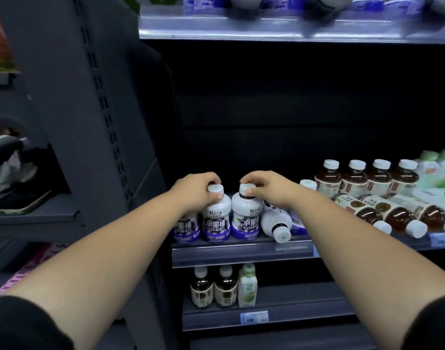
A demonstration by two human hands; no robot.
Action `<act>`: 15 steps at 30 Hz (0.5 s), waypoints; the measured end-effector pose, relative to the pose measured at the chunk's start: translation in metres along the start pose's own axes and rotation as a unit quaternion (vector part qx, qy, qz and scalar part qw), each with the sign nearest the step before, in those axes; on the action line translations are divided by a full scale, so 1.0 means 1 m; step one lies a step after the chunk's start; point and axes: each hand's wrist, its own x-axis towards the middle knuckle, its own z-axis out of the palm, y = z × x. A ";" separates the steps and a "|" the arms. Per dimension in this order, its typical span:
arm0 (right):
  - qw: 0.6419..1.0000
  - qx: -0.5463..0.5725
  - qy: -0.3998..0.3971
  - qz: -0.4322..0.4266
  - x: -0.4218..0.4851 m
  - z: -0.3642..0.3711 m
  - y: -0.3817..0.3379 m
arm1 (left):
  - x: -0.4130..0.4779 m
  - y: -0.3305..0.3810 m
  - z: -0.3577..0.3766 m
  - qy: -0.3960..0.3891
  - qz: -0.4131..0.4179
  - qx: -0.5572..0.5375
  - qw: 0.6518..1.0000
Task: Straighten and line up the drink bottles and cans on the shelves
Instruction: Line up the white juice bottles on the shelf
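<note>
On the middle shelf [241, 253] stand white juice bottles with purple labels. My left hand [196, 189] grips the cap of one upright bottle [215, 218]. My right hand [261, 185] grips the cap of the upright bottle beside it [245, 218]. Another such bottle [186, 228] stands at the far left, partly behind my left wrist. Just right of them a white bottle [275, 223] lies tipped over, cap toward the shelf's front edge. Further right, three brown tea bottles [393, 213] lie on their sides.
Several brown tea bottles [365, 178] stand upright behind the fallen ones, with pale green cartons [438, 173] at the far right. The lower shelf [266, 317] holds two dark bottles and a green-white bottle [247, 286]. The upper shelf [292, 26] carries more purple-labelled bottles. A dark upright post [110, 147] bounds the left.
</note>
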 end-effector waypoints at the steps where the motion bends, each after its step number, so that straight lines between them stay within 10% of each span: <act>1: 1.000 0.016 0.001 -0.003 -0.003 0.000 0.004 | 0.001 0.001 0.000 -0.002 0.002 0.006 1.000; 10: 0.926 0.080 0.367 0.041 -0.094 0.074 0.079 | 0.015 0.047 0.022 0.027 0.082 0.028 0.996; 15: 0.893 0.082 0.394 0.201 -0.100 0.114 0.090 | 0.026 0.065 0.037 0.015 0.066 0.005 0.998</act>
